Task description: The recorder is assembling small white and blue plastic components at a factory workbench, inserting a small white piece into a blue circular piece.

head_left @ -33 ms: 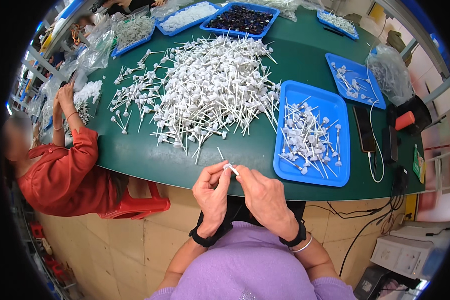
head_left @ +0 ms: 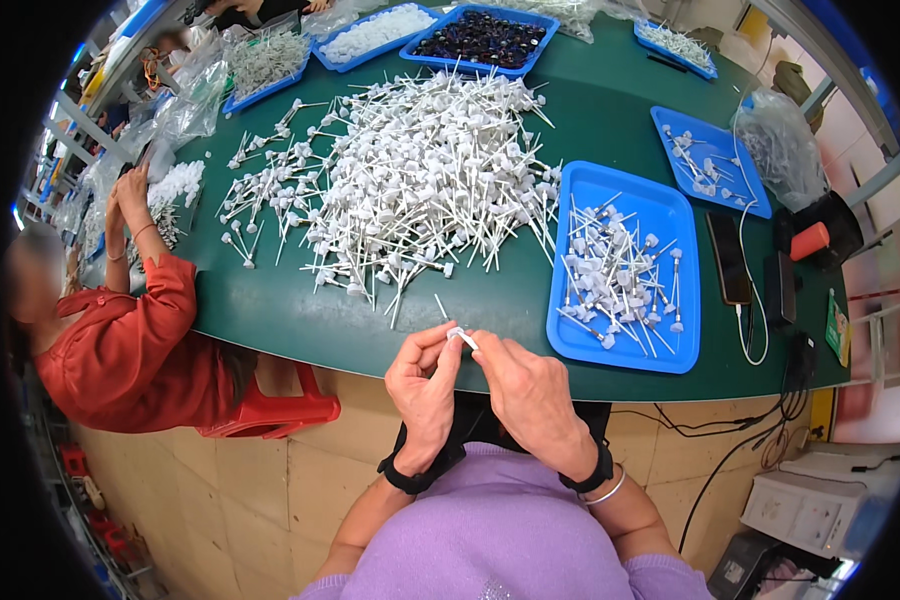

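At the table's near edge my left hand (head_left: pixel 424 385) pinches a small white-headed piece (head_left: pixel 454 332) between thumb and fingers. A thin white stem (head_left: pixel 441 306) sticks out past its fingertips toward the pile. My right hand (head_left: pixel 526 395) is closed, its thumb and forefinger pinching the near end of the white piece, so both hands meet at it. The fingers hide part of it. Beyond them lies a large pile of white-headed pieces with thin stems (head_left: pixel 430 180). Right of my hands, a blue tray (head_left: pixel 625 352) holds similar pieces, some with metallic-looking bands.
Farther right are another blue tray (head_left: pixel 678 122), a phone (head_left: pixel 729 258) with a white cable and a red roll (head_left: pixel 810 240). Along the back, a blue tray (head_left: pixel 510 70) holds dark round parts. A person in red (head_left: pixel 120 340) works at the left on a red stool (head_left: pixel 280 415).
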{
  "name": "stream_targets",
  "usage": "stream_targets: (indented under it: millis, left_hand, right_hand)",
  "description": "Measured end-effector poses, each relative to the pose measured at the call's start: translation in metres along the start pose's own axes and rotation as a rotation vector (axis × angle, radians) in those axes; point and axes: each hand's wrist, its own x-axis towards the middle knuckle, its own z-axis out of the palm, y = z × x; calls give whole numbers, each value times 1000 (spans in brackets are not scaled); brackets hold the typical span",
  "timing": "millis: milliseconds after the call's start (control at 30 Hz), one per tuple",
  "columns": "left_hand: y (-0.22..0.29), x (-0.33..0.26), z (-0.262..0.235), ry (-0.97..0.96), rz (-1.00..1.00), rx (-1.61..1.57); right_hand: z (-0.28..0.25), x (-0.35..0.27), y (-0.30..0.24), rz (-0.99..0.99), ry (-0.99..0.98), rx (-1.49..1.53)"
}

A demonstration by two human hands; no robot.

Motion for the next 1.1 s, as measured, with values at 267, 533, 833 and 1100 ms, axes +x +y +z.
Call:
stream_targets:
  millis: [267,533,833,1100]
  left_hand:
    - [0,1,-3,-41,12,-6]
    - [0,3,-4,-131,-46,-73]
    - [-1,0,-2,-148,-48,-103]
    - [-4,2,2,-74,141,108]
  right_hand:
    - [1,2,5,-20,38,162]
    - [-8,9,24,221,-237,629]
    - [-5,12,41,362,-451,990]
    - [1,6,37,534,-453,1227]
